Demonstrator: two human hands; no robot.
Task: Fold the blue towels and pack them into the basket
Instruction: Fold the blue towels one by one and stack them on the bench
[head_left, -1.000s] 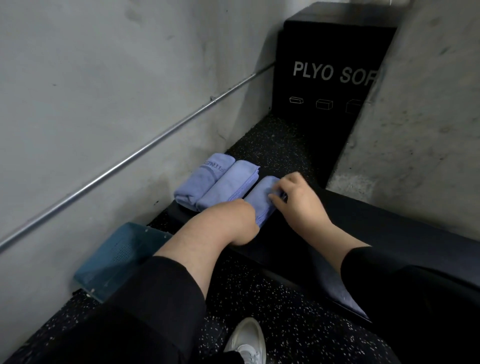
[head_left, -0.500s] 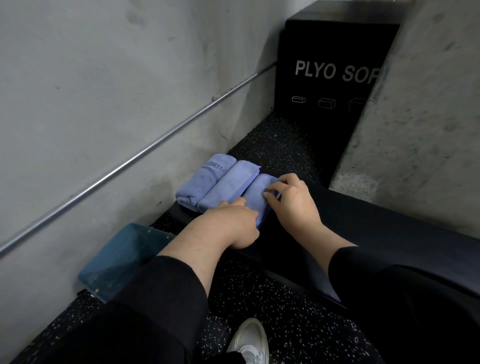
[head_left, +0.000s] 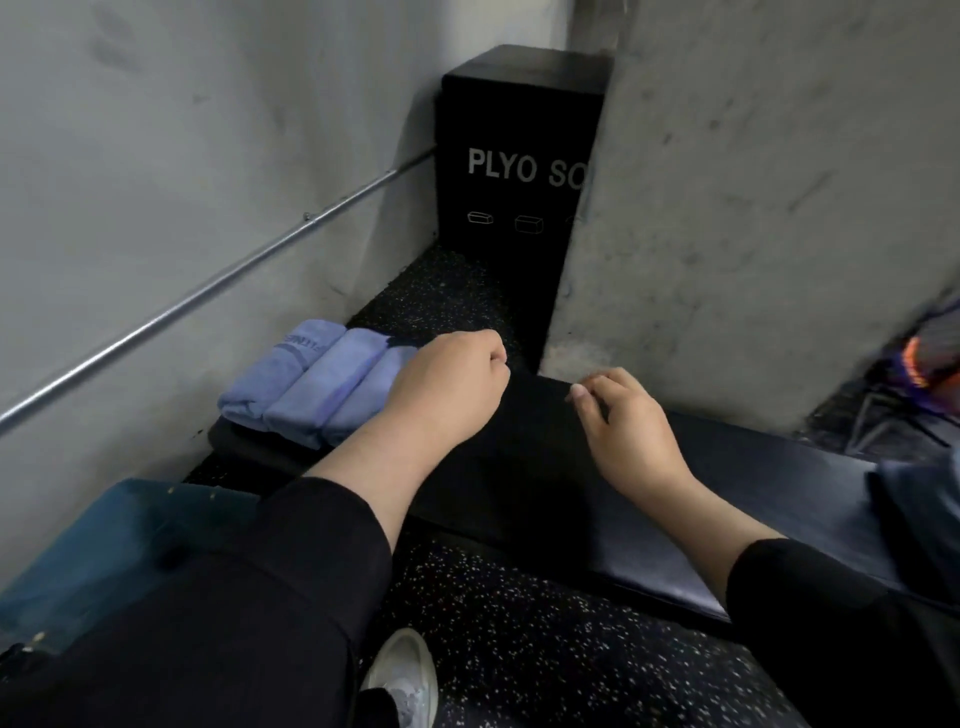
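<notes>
Now three folded blue towels (head_left: 311, 389) side by side at counter's (head_left: 649, 499) left end, long axes running away from viewer. Left hand (head_left: 441, 384) curled loosely just beside them, nearer; right hand (head_left: 618, 421) empty, relaxed. Basket (head_left: 104, 530) lower left, on floor.

soft matt blue cloth towels (head_left: 311, 387) lie on a smooth black padded desk (head_left: 649, 519) with slight sheen, above speckled rubber floor (head_left: 545, 649).

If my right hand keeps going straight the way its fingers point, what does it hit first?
Probably the concrete pillar. The right hand hovers over the black bench, fingers loosely curled, pointing away and slightly left toward the pillar's base corner; depth is unclear, so it might slip past to the plyo box.
</notes>
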